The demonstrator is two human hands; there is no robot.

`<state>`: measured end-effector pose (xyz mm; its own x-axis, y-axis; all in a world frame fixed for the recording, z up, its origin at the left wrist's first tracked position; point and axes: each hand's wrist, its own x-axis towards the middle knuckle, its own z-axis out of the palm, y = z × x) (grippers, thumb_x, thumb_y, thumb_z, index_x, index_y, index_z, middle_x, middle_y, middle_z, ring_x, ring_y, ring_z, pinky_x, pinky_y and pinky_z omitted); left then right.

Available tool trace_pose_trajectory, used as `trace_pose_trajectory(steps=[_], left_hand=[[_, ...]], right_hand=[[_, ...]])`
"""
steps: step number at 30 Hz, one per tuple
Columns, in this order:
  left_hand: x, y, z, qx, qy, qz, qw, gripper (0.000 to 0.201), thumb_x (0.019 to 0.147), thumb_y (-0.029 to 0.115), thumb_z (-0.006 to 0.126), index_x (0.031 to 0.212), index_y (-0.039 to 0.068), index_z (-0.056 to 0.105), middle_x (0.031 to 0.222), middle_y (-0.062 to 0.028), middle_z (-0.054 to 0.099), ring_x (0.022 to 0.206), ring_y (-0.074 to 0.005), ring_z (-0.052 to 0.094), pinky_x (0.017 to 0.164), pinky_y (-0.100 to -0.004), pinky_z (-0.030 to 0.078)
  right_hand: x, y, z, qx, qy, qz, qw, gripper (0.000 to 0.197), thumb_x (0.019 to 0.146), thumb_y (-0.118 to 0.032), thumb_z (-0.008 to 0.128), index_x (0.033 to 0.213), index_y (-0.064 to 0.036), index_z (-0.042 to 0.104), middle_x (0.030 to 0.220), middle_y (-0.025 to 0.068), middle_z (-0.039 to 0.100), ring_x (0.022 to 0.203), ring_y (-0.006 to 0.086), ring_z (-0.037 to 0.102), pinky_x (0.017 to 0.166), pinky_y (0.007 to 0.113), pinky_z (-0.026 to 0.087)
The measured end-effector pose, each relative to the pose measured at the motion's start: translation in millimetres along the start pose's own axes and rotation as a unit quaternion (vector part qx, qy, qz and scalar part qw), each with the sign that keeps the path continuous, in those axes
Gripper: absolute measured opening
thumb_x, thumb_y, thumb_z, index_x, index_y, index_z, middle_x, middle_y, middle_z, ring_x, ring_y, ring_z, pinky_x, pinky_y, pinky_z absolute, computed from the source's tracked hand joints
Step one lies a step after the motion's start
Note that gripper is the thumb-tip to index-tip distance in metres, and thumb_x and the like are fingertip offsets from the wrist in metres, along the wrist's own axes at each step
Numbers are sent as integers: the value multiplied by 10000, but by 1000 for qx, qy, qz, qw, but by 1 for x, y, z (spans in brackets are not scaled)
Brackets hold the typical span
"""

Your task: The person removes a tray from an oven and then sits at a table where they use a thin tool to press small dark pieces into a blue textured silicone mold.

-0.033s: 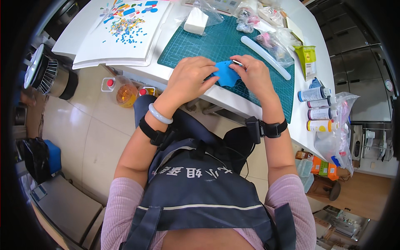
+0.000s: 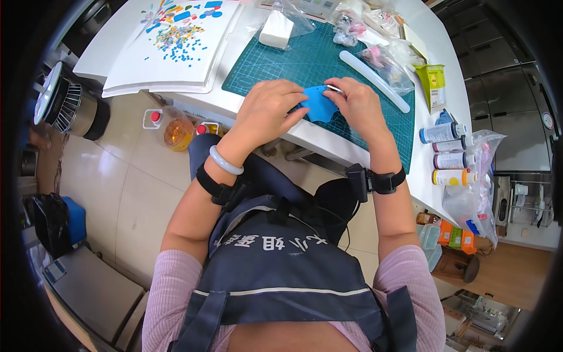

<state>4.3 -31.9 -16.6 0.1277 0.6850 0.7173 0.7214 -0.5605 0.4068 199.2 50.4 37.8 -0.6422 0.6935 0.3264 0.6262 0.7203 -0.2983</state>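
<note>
A thin, soft blue sheet (image 2: 319, 104) with an uneven edge, looking like rolled-out fondant, is between my hands at the near edge of the green cutting mat (image 2: 264, 64). My left hand (image 2: 271, 108) has the sheet's left edge between thumb and fingers. At the sheet's right side, my right hand (image 2: 358, 104) is closed in a pinch, with a small white stick-like tool (image 2: 333, 88) showing at its fingertips. The rest of that tool is hidden by the fingers. Beyond my right hand lies a smooth white rolling pin (image 2: 374, 81), slanting across the mat.
On the left, a white board (image 2: 126, 73) carries small coloured cut-out pieces (image 2: 179, 44). A white block (image 2: 276, 29) sits at the mat's far side. Plastic bags (image 2: 387, 61), a green pouch (image 2: 432, 87) and several colouring bottles (image 2: 443, 132) line the right side.
</note>
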Motion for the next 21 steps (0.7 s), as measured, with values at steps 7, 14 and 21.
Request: trace_pose_trajectory(steps=[7, 14, 21], left_hand=[[1, 1, -1, 5, 2, -3, 1000, 190, 749, 155, 743, 898, 42, 710, 986, -93, 695, 931, -269, 650, 792, -371, 506], [0, 3, -2, -12, 5, -7, 1000, 184, 733, 134, 749, 883, 35, 708, 973, -104, 693, 924, -276, 651, 794, -379, 510], [-2, 7, -4, -16, -3, -13, 1000, 193, 724, 128, 753, 886, 36, 704, 956, -114, 690, 910, -290, 651, 779, -387, 511]], right_hand=[[13, -7, -10, -82, -67, -44, 993, 198, 833, -238, 671, 958, -89, 709, 874, 88, 674, 796, 299, 653, 689, 394, 519], [17, -12, -15, -94, -114, -13, 989, 242, 821, -275, 679, 949, -75, 726, 916, 117, 696, 851, 321, 661, 738, 408, 526], [13, -8, -9, -93, -98, 0, 991, 268, 814, -314, 688, 884, -57, 719, 877, 141, 691, 830, 332, 660, 712, 429, 526]])
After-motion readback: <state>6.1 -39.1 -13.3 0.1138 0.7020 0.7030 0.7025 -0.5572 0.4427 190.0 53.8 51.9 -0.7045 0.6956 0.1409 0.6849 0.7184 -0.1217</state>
